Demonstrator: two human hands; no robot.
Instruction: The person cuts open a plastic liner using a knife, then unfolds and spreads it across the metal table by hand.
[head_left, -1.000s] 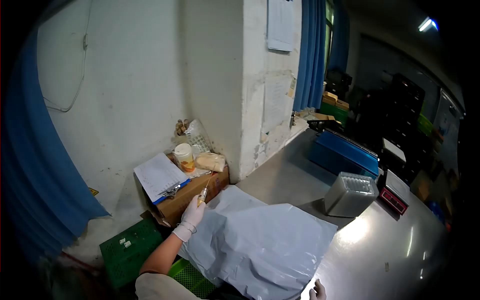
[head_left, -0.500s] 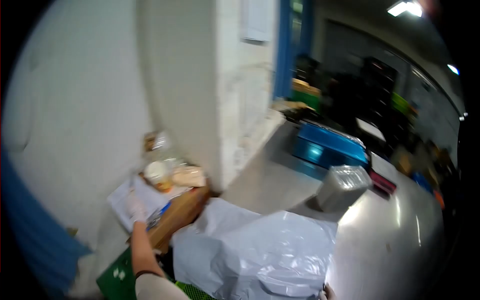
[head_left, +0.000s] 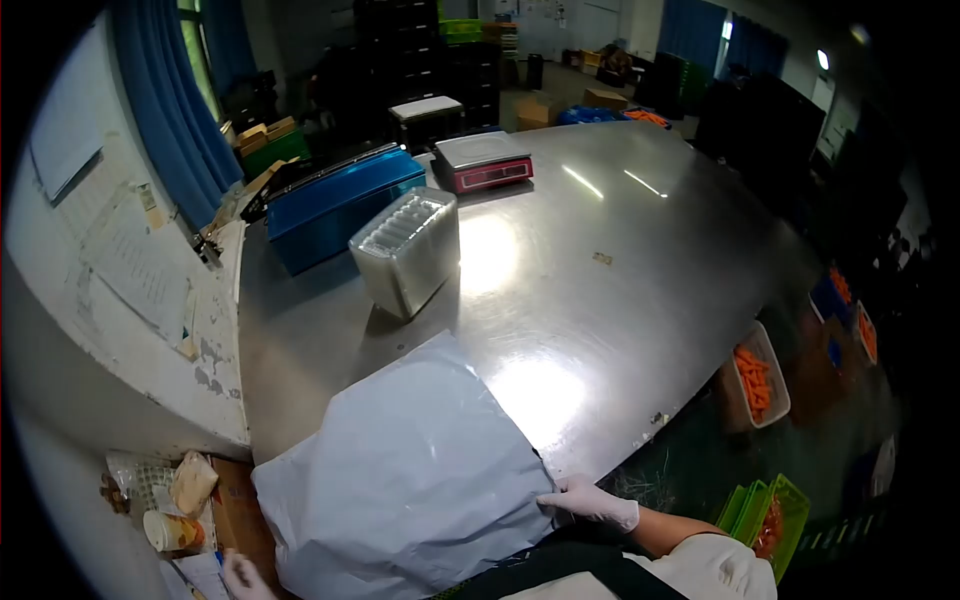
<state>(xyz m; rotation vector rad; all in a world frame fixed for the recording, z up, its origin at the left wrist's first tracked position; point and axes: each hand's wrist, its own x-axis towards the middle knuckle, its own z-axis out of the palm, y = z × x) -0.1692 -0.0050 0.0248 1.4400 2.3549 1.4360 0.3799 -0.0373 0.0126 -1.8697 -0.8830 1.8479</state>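
A large white plastic bag (head_left: 410, 480) lies over the near end of the metal table, in front of my body. My right hand (head_left: 595, 503), in a white glove, pinches the bag's right edge between thumb and fingers. Down at the lower left, my gloved left hand (head_left: 243, 577) is beside a brown cardboard box (head_left: 240, 515) and sheets of paper (head_left: 205, 578). Its fingers look drawn together near a small blue item; what they hold, if anything, is unclear.
On the metal table (head_left: 640, 270) stand a stack of clear plastic trays (head_left: 408, 255), a blue metallic box (head_left: 345, 205) and a red scale (head_left: 483, 163). A paper cup (head_left: 172, 531) is by the wall. Right of the table sit a tub of orange pieces (head_left: 757, 378) and green baskets (head_left: 770, 520).
My view has swung right, bringing the whole table into sight. The left hand, reaching over the papers before, is now at the lower left edge. The right hand shows more fully on the bag.
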